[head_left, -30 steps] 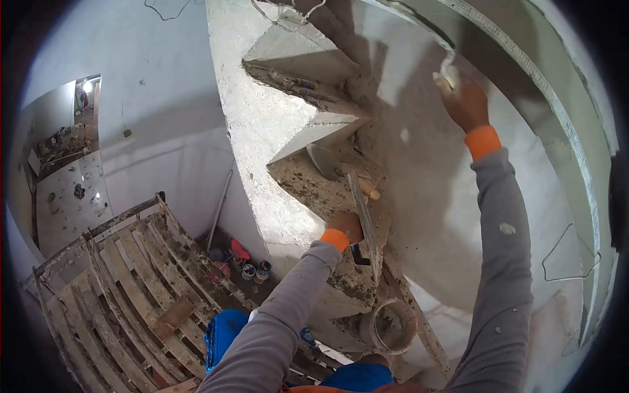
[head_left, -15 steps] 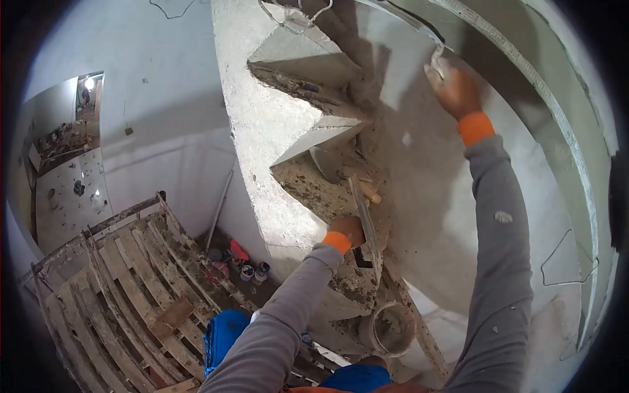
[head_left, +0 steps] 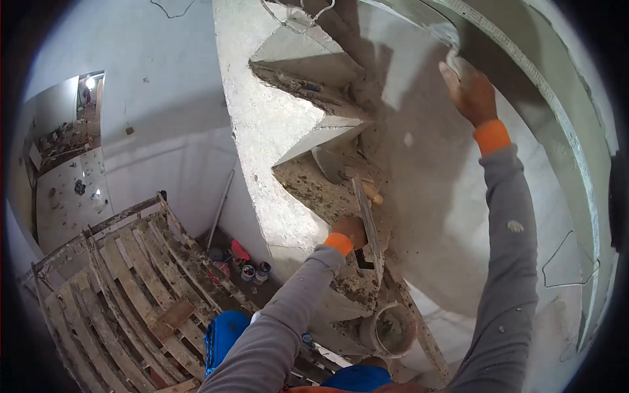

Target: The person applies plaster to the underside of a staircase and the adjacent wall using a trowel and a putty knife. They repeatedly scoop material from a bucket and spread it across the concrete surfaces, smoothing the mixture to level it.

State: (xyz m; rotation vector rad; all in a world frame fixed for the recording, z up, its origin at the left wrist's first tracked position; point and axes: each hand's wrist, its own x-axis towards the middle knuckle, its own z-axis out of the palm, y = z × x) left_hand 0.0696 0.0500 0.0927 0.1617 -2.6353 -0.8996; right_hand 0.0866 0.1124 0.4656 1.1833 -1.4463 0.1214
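Note:
My right hand is raised at the upper right, its fingers closed round the handle of a trowel. The trowel's pale blade lies at the curved plaster band on the wall. Lower down, my left hand grips a plasterer's hawk, seen nearly edge-on and tilted upright beside the concrete steps. How much mortar its far face carries is hidden. Just past the hawk, a second trowel rests on a dirty step, with a wooden handle near it.
Rough concrete stairs rise in front of me, mortar crumbs on their treads. A bucket with grey mix stands below the hawk, beside a wooden plank. Slatted wooden scaffolding fills the lower left; small cans sit beyond it.
My right hand has shifted slightly right and down along the curved band, and the trowel has turned so more of its blade shows. My left hand and the hawk stay nearly still.

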